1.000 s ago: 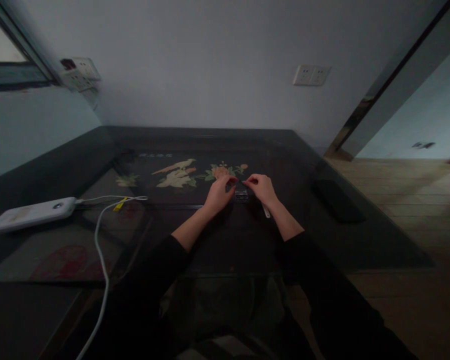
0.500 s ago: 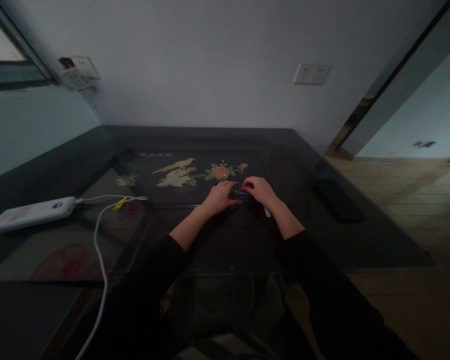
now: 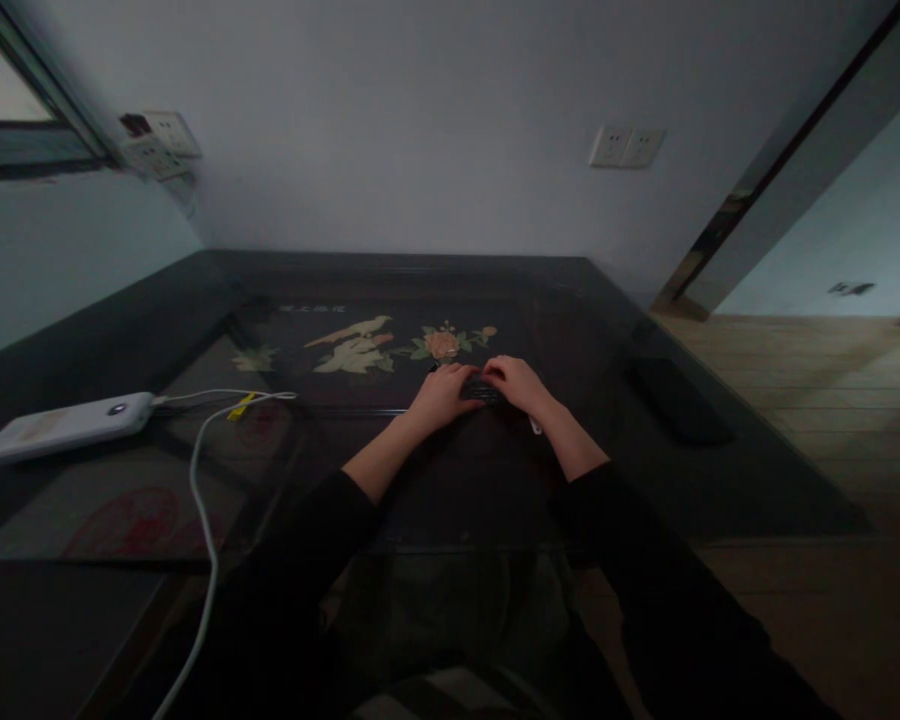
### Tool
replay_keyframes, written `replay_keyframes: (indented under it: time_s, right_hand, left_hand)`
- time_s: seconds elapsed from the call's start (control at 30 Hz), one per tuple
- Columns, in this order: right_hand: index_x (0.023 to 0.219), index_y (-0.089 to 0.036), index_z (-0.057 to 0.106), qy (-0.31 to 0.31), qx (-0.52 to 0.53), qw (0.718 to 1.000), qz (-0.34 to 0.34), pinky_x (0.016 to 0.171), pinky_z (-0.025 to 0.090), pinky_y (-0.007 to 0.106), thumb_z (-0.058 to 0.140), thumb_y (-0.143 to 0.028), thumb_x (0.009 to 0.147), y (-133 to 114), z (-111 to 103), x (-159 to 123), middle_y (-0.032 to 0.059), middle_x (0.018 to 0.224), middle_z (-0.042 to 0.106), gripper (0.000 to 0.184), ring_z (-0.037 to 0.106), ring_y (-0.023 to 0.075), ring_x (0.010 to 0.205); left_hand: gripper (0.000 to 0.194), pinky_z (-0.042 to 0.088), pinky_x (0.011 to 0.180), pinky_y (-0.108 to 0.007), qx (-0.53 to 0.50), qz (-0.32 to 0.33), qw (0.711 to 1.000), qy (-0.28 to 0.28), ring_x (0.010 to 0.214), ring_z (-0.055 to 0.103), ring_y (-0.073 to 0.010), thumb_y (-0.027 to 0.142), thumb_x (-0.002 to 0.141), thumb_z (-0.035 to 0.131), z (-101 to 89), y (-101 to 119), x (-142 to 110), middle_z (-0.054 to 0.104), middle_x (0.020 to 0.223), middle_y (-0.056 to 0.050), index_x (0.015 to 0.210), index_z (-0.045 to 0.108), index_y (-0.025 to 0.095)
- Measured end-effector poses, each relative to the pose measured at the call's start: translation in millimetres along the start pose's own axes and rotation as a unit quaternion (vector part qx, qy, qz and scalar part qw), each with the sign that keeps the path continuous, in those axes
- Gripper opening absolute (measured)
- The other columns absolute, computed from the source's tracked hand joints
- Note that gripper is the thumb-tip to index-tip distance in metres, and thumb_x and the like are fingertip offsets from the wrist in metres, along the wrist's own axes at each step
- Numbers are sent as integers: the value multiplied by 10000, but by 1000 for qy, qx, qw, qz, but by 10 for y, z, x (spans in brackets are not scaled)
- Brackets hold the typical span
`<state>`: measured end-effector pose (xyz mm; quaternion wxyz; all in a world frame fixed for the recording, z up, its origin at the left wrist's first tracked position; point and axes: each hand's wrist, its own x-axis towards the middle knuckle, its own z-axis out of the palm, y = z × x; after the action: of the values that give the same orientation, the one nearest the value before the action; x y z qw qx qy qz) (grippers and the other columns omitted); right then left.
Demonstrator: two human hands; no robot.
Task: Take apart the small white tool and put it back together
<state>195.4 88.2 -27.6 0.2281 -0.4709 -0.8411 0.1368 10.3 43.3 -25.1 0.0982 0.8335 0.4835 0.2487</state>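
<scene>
My left hand [image 3: 441,395] and my right hand [image 3: 520,384] rest close together on the dark glass-topped table [image 3: 420,480]. Between their fingertips lies a small dark object [image 3: 482,392] that I cannot make out in the dim light. Both hands have curled fingers closed on its ends. A thin pale stick-like item [image 3: 534,425] lies on the table just under my right wrist. A painted bird and flower design [image 3: 390,345] shows under the glass just beyond my hands.
A white power bank [image 3: 64,425] with a white cable [image 3: 202,500] lies at the left. A dark flat object [image 3: 679,400] sits near the table's right edge. Wall sockets [image 3: 626,147] are on the back wall; wooden floor lies to the right.
Both hands have lowered and drawn closer together over the small dark object, which earlier stood taller between raised fingertips and now lies low on the table.
</scene>
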Motion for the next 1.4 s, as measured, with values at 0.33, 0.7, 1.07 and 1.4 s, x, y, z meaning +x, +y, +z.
replay_keyframes:
  time_s: [0.33,0.7,1.07,1.4]
  right_hand:
    - [883,-192,683,-4,-13,1000,20,685,370,265,604,-237,885,-114,-29,-27,43,830,661,91,569,170,770]
    - [912,-175,725,22,-18,999,15,734,406,284,600,-206,892,-133,-273,-53,67,883,666,129,590,181,820]
    - [1093,-180,706,-89,-28,996,-5,754,446,311,830,-334,701,-62,-255,-98,81,939,608,440,579,218,877]
    - [1050,-183,708,-92,-21,996,-2,731,430,301,839,-311,684,-106,-237,-101,60,893,610,409,581,206,846]
  left_hand:
    - [438,480,938,-456,-1,1,1000,2,1064,610,-287,299,740,764,3,-43,4,664,1116,-106,1141,620,201]
    - [438,479,944,-442,-52,-7,998,39,1071,614,-267,275,765,745,-38,-33,15,674,1148,-101,1171,600,202]
    - [146,421,937,-403,-17,-52,996,69,1099,594,-247,196,855,603,12,130,22,688,1066,-69,972,689,207]
    - [131,382,901,-409,33,-63,997,19,1090,564,-271,244,845,619,-17,153,14,671,1047,-73,940,706,218]
